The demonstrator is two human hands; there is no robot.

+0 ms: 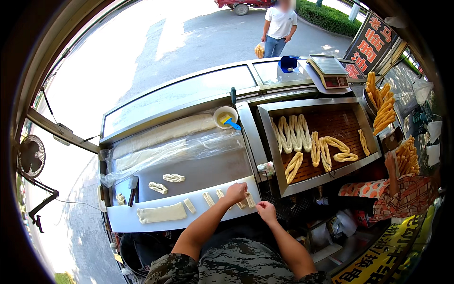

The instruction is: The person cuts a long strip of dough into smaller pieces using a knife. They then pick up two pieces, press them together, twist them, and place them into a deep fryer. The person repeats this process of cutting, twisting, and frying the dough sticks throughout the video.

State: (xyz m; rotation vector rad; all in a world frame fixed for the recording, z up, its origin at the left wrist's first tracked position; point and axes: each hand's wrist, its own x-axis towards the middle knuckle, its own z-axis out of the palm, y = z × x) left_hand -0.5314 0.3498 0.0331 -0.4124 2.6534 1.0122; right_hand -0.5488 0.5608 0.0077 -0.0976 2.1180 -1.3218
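My left hand (237, 193) is over the right part of a white cutting board (117, 222), fingers bent close above narrow dough strips (208, 200). By the board's right front edge is my right hand (266, 212), fingertips together, beside the near end of the rightmost dough strip (250, 200). Whether either hand pinches dough is too small to tell. A flat dough slab (161, 213) lies on the board's left half, with a short cut piece (189, 206) next to it. Behind the board are twisted dough pieces (173, 178) and a cleaver (133, 183).
Long dough (166, 133) lies under plastic film, beside a bowl (216, 113) with a blue-handled brush (232, 123). On the right, a fryer (369, 133) holds several dough sticks. Another person's arm (392, 170) is near fried sticks (408, 158). A scale (328, 67) stands beyond.
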